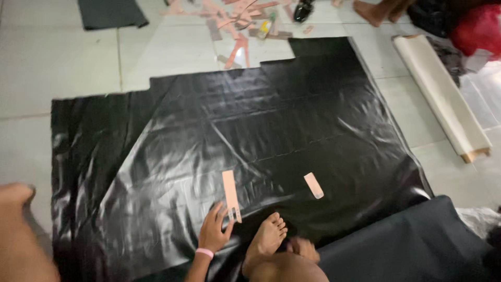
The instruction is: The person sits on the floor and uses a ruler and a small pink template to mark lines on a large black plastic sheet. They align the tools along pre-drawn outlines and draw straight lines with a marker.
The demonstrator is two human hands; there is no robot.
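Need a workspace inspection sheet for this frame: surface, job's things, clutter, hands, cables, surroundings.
Surface: pale tiled floor, mostly covered by a glossy black sheet with stepped cut edges.
Job's things: long pink template strip on the sheet; shorter pink strip apart to its right.
Clutter: pile of pink strips at the far edge; dark fabric piece top left.
Hands: left hand, pink wristband, fingertips touching the long strip's near end, open grip; right hand mostly hidden behind the person's foot, grip unclear.
Cables: nothing seen.
Surroundings: cream material roll at right; matte black material bottom right; red bag; another person's foot at top.
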